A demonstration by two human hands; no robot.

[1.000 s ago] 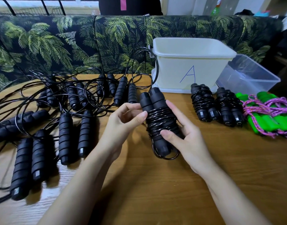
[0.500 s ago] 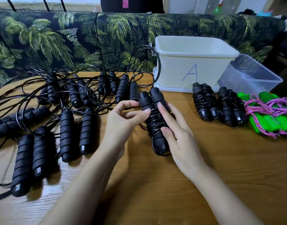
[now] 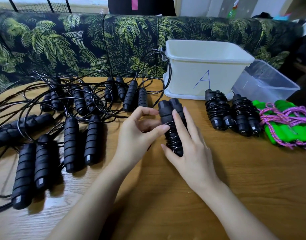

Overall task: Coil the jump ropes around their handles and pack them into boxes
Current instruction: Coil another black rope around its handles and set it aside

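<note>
A black jump rope bundle (image 3: 167, 113), two handles side by side with cord coiled round them, is held upright-tilted over the table's middle. My right hand (image 3: 188, 146) wraps it from the right, thumb under its lower end, fingers laid along the handles. My left hand (image 3: 140, 134) touches the coil from the left with thumb and fingertips. Two coiled black bundles (image 3: 216, 110) (image 3: 244, 116) lie in front of the white box marked A (image 3: 207, 64). A green-handled rope with pink cord (image 3: 287, 125) lies at the right.
Several uncoiled black ropes (image 3: 71, 122) sprawl tangled over the left half of the wooden table (image 3: 235, 179). A clear plastic box (image 3: 266, 82) stands right of the white one. A palm-print sofa (image 3: 79, 44) runs behind the table.
The loose loop that hung below the bundle is gone from sight. My right hand has slid over the front of the bundle, which now stands closer to upright and a little farther from me.
</note>
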